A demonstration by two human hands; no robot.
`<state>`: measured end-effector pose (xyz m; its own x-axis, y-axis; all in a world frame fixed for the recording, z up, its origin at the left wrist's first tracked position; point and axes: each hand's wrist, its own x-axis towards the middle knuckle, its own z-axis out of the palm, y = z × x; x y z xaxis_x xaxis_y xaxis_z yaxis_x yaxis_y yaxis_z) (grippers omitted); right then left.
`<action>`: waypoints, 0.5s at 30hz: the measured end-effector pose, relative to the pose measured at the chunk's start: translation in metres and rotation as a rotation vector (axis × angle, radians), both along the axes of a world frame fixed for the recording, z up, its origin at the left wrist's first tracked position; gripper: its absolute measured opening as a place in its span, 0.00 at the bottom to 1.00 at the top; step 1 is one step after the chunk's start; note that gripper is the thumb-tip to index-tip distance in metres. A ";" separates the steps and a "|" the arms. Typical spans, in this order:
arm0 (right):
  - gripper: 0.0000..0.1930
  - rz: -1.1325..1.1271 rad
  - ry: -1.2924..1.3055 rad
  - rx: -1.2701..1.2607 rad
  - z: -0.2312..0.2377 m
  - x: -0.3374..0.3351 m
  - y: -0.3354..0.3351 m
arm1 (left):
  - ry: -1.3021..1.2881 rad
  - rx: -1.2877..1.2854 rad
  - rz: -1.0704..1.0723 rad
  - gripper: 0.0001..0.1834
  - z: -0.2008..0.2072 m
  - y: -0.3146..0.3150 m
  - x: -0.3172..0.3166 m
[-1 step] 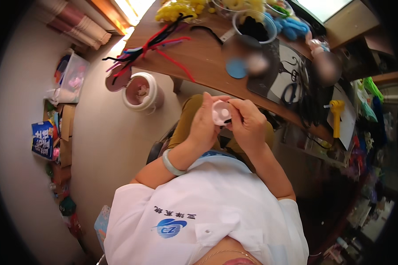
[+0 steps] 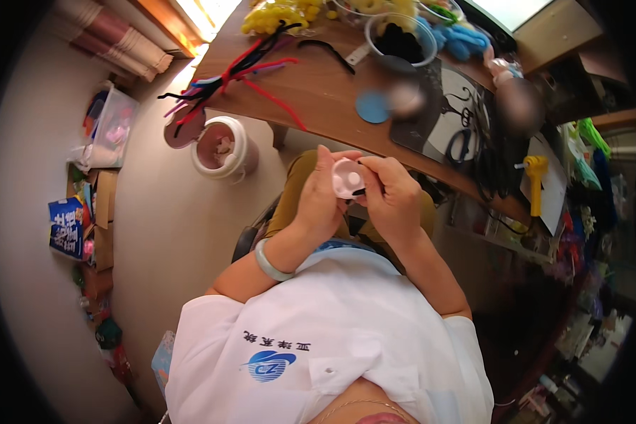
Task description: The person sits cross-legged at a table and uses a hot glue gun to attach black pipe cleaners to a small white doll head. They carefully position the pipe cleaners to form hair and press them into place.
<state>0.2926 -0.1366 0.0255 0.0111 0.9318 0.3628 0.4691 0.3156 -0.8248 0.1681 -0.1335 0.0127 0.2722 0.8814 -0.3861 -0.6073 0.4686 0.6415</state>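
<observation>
Both hands meet above my lap, close to the front edge of the table. Between them is a small pale pink round piece [image 2: 347,178] with a raised knob in its middle; its exact kind I cannot make out. My left hand [image 2: 321,191] is curled round its left side, the thumb pointing up. On the other side, my right hand [image 2: 392,189] pinches its rim between thumb and bent fingers. A short black bit [image 2: 359,192] shows at the piece's lower right, by the right fingertips; whether it is joined to the piece I cannot tell.
On the wooden table [image 2: 332,99] lie red, black and purple pipe cleaners [image 2: 237,71], a blue disc [image 2: 372,107], scissors [image 2: 459,145] and a yellow glue gun [image 2: 536,180]. Tubs [image 2: 431,44] of soft craft pieces stand behind. A lidded bin [image 2: 246,145] is on the floor at left.
The whole view has shifted slightly, so the table and hands appear a little further left. Both hands keep the same hold on the pink piece.
</observation>
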 end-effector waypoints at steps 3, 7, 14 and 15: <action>0.04 0.009 -0.009 -0.083 0.003 0.002 -0.001 | 0.019 -0.036 0.027 0.31 0.004 0.001 0.001; 0.02 -0.013 0.014 -0.125 0.002 0.003 -0.002 | 0.018 -0.015 0.022 0.32 0.001 0.000 0.000; 0.04 -0.046 -0.222 0.030 0.009 -0.006 0.000 | 0.103 0.052 0.020 0.33 0.004 -0.002 0.001; 0.04 -0.045 -0.273 0.079 0.009 -0.007 0.001 | 0.100 0.057 0.024 0.34 0.003 -0.002 0.002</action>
<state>0.2857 -0.1357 0.0349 -0.0565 0.9015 0.4291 0.6856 0.3474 -0.6397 0.1702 -0.1357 0.0158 0.2137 0.9085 -0.3592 -0.5497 0.4158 0.7245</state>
